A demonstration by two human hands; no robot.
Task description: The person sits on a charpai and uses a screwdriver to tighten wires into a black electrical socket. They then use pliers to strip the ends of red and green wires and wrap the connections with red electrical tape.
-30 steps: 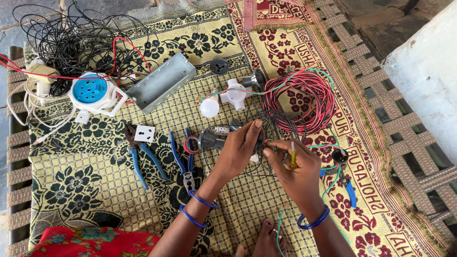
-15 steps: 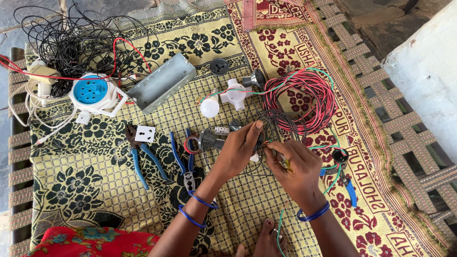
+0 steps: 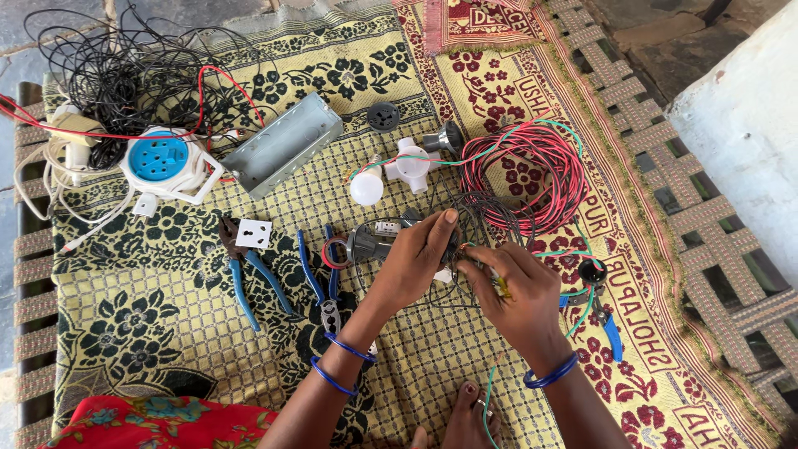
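**A:** Figure: the work at centre. We see a tangle of thin black wire [image 3: 470, 218] pinched between both hands over the yellow patterned mat [image 3: 166, 291]. What are we holding, exactly?

**B:** Our left hand [image 3: 416, 258] is closed around the black wire and a small pale fitting [image 3: 443, 274] that is mostly hidden; its fingertips curl over the top. Our right hand [image 3: 515, 291] is closed narrowly on a yellow-handled tool [image 3: 501, 287], its tip set at the wire where the two hands meet. What the tip does there we cannot tell.

**A:** Which step do we judge this to be?

**B:** Dressing or joining a wire end at the fitting, we think. A next move would call for a steady left grip and a small, precise motion of the tool tip, since the strands lie crowded together.

**A:** And round about?

**B:** Just beside the left hand lie a grey lamp holder [image 3: 366, 244] and blue-handled pliers [image 3: 320, 278]; a second pair of pliers [image 3: 245, 278] and a white socket plate [image 3: 253, 234] sit farther left. Above are a white bulb [image 3: 366, 188], a white junction piece [image 3: 411, 162] and a coil of red and green wire [image 3: 524, 170]. A metal box [image 3: 283, 145], a blue and white cord reel [image 3: 162, 162] and a heap of black cable [image 3: 108, 75] lie well apart at upper left.
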